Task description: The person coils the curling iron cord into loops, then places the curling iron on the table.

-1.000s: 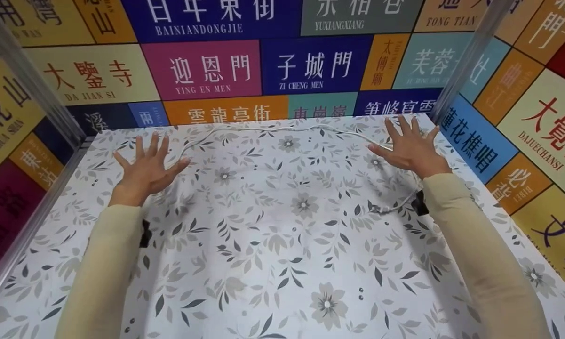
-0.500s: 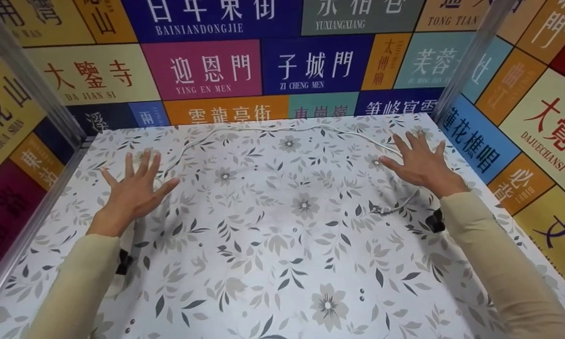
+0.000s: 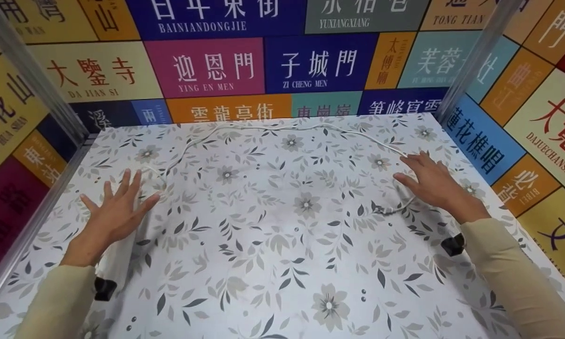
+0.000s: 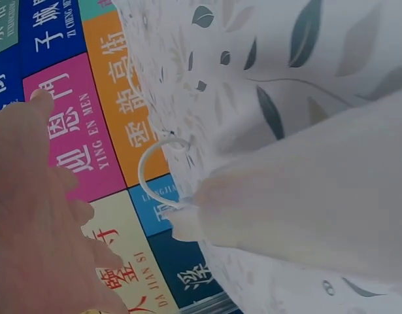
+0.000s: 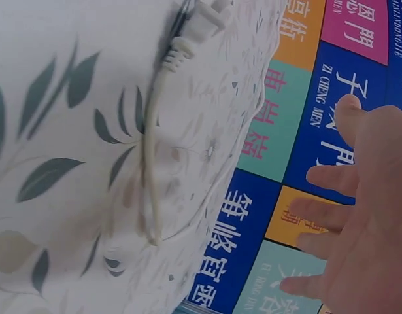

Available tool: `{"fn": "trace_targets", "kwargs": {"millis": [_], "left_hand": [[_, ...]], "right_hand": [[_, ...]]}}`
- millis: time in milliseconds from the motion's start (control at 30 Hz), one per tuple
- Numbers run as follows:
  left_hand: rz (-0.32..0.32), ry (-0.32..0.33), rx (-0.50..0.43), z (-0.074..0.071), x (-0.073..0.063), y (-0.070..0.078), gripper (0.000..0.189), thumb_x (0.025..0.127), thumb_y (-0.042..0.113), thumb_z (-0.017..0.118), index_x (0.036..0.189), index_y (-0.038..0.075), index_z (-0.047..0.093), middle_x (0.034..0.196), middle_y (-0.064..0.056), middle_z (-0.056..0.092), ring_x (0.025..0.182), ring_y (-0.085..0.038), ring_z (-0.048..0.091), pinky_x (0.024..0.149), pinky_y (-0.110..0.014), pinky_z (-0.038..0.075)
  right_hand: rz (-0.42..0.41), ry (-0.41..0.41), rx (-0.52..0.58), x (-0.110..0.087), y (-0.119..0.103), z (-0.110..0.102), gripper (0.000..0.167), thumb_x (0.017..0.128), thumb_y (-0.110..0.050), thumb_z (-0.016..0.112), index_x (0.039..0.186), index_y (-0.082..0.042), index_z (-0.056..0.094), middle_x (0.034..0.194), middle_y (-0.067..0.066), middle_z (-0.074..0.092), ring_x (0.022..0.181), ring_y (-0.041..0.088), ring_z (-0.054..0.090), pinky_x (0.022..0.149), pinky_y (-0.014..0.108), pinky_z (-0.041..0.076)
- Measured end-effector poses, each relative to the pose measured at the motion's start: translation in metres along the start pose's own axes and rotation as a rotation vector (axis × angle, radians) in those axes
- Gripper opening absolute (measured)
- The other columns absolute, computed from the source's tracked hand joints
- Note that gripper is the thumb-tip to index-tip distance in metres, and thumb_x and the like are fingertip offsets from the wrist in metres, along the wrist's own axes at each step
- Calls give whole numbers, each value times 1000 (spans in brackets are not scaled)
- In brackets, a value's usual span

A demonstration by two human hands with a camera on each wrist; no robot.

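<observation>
My left hand (image 3: 113,212) is spread with its fingers apart, above the left part of the table. Below it lies a long, smooth white object (image 4: 305,203), partly hidden by my hand and forearm; its kind does not show. A white cord (image 3: 282,128) leaves its narrow end, arcs along the table's far edge and comes back on the right. My right hand (image 3: 435,188) hovers near that right stretch, fingers extended, holding nothing. The cord ends in a white plug (image 5: 204,23) lying on the table to the left of my right hand.
The table (image 3: 244,245) has a white covering with grey flowers and leaves. Panels with coloured, lettered blocks (image 3: 204,68) stand behind it and at both sides. Clear upright posts (image 3: 475,56) mark the back corners. Black wrist pieces (image 3: 453,245) sit under the sleeves.
Both hands have drawn back from the far edge toward me and moved outward, left hand to the left, right hand to the right. The cord and plug appear unmoved.
</observation>
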State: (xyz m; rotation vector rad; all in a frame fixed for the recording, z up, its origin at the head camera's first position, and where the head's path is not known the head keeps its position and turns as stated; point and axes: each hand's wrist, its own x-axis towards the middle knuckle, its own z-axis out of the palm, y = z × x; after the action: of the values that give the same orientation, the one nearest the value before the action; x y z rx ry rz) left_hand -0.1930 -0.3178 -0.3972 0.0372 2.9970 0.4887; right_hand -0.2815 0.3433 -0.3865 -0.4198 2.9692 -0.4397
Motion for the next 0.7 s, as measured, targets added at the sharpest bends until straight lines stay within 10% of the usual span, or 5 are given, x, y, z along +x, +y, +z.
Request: {"fn": "trace_targets", "kwargs": {"millis": [367, 700], "left_hand": [[-90, -10, -144, 17, -19, -22, 93, 102, 66, 27, 158, 0, -9, 161, -35, -9, 142, -66, 3, 102, -85, 3], [-213, -5, -214, 24, -15, -26, 97, 102, 61, 34, 151, -17, 6, 142, -52, 24, 128, -65, 35, 102, -70, 35]], "right_hand": [[-62, -46, 110, -20, 10, 14, 68, 104, -50, 44, 154, -4, 35, 156, 27, 31, 142, 50, 32, 111, 69, 27], [-157, -106, 160, -27, 7, 35, 52, 99, -22, 64, 145, -1, 49, 143, 27, 49, 132, 48, 46, 105, 64, 39]]}}
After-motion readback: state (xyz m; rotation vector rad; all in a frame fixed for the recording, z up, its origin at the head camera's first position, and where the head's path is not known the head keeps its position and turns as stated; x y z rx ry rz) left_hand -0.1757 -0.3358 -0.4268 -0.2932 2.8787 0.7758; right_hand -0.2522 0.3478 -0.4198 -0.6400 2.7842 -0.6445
